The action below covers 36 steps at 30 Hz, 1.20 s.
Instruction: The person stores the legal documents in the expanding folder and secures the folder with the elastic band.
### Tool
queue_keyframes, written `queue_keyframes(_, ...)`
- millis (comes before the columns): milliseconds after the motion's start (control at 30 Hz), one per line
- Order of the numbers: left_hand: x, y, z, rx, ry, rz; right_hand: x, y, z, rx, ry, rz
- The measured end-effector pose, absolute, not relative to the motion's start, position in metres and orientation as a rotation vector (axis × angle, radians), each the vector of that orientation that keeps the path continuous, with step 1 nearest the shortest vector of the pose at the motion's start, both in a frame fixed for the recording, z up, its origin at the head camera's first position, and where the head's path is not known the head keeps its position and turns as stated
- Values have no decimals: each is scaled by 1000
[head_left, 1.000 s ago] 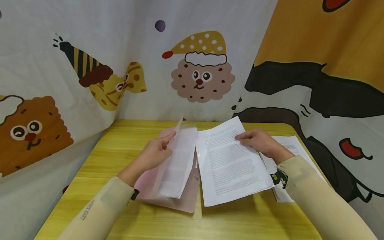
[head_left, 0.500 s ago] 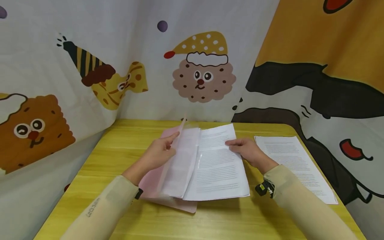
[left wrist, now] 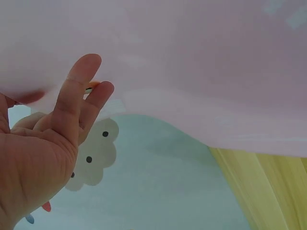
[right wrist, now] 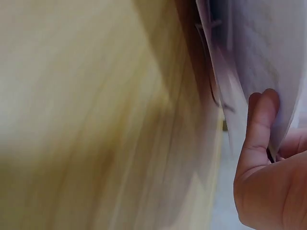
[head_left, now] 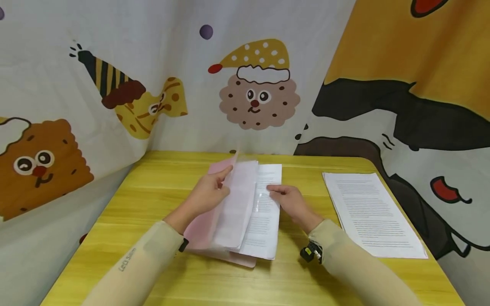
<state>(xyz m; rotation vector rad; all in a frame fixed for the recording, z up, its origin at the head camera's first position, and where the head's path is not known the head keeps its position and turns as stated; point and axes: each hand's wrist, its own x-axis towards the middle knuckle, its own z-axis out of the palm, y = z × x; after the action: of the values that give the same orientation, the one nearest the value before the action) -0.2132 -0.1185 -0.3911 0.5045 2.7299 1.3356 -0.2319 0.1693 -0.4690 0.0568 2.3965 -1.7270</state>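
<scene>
Pink translucent plastic makes up the folder (head_left: 199,231) that lies at the centre of the yellow wood-grain table (head_left: 153,187), with twelve o'clock taken as the far edge. One thin, see-through leaf of it stands raised and tilted, its tip pointing to twelve. At the folder's nine o'clock side, the person's left hand (head_left: 206,193) pinches this leaf near its edge; from the left wrist, two fingers show extended against the pink plastic.

White sheets of printed paper (head_left: 264,231) stick out from the folder at three o'clock, their inner part covered by the raised leaf. There the right hand (head_left: 292,205) grips their outer edge, paper caught between thumb and fingers; the right wrist view has two fingertips pressed flat against the lower face. How many sheets are held, I cannot tell.

Well apart from the folder, near the table's edge at three o'clock, lies a neat stack of white printed pages (head_left: 375,216). Cream long sleeves (head_left: 350,255) cover both forearms, and a small black device (head_left: 311,253) sits at the right wrist. From ten round to two hangs a white cloth printed with cartoon biscuits (head_left: 172,34).
</scene>
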Motion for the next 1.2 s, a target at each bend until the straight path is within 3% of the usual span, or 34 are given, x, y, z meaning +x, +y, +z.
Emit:
queue_keyframes(167, -212, -117, -392, 496, 2722, 1335, -233, 154, -477, 32, 2338, -1786)
queue_keyframes(533, -213, -122, -392, 497, 2757, 1345, -217, 176, -481, 79, 2191, -1923)
queue_keyframes(833, -210, -118, -389, 530, 2725, 1359, -222, 149, -485, 65, 2182, -1949)
queue_keyframes(1033, -209, -117, -388, 492, 2717, 1378, -226, 130, -492, 39, 2376, -1901)
queue_keyframes(1200, -207, -119, -389, 450, 2730, 1384, -225, 122, -492, -136, 2777, -1682)
